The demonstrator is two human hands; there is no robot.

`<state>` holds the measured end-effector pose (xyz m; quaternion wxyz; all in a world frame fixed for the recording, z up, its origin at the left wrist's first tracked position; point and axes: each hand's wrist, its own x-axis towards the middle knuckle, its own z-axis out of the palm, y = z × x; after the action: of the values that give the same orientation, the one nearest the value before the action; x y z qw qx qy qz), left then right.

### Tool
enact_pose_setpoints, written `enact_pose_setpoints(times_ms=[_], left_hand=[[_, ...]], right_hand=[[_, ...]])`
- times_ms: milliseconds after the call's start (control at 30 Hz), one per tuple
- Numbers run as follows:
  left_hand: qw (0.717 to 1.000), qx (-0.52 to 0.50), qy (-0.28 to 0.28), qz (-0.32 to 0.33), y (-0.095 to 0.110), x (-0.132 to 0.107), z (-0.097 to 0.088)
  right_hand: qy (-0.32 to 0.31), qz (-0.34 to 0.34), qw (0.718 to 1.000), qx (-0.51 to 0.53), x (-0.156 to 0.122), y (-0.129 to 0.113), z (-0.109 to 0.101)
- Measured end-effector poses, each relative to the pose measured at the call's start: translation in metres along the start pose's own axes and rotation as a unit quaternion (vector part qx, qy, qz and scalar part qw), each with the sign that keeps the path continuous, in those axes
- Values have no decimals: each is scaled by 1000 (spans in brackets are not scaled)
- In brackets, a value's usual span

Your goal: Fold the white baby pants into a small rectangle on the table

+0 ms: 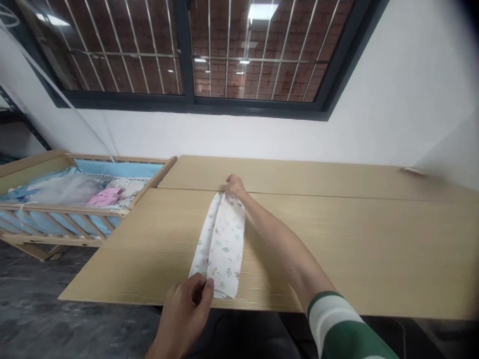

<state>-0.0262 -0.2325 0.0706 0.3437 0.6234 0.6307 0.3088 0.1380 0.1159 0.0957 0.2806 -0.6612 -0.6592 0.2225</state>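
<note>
A white cloth [226, 244] with small coloured prints lies folded into a long, narrow shape on the wooden table [337, 239]. A fold line runs down its length. My left hand [189, 304] pinches its near left edge between thumb and forefinger, at the table's front edge. Stretched forward, my right hand [235, 186] is closed on the cloth's far end, close to the seam between the two table boards. The fingertips of my right hand are partly hidden behind the hand itself.
To the left stands a wooden crib [75, 209] with blue lining, holding white netting [71, 187] and a pink cloth [106, 196]. A barred window [194, 102] is in the white wall behind. A small white object [412, 171] lies at the table's far right.
</note>
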Motion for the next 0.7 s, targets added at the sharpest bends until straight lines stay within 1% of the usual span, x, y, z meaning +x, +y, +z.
enact_pose_setpoints(times_ms=[67,133,233,333,467,567,633,667,700], left_hand=[[998,51,26,-4,-11,1,-4],[994,101,39,-8,-20,2,-7],[986,166,29,-16,-29,3,-9],[972,231,11,-42,-30,3,-11],[946,314,-18,-72,-23,2,-18],[926,368,-16,-79,-20,-1,-22],[917,392,12,-77,-20,-4,-22],[914,399,42,-66,-21,-6,-22],[912,401,80,-37,-22,-7,-21]], right_hand=[[-5,0,1000,-16,-1,-9,16],[-11,1,1000,-29,-3,-14,28],[-18,5,999,-45,-5,-18,42],[-31,1,998,-55,-8,-17,48],[-41,-44,997,-51,-15,-15,44],[-51,-91,994,-40,-23,-16,34],[-69,-141,987,-36,-35,-20,25],[-85,-175,980,-35,-45,-22,21],[-105,-215,970,-33,-58,-25,17]])
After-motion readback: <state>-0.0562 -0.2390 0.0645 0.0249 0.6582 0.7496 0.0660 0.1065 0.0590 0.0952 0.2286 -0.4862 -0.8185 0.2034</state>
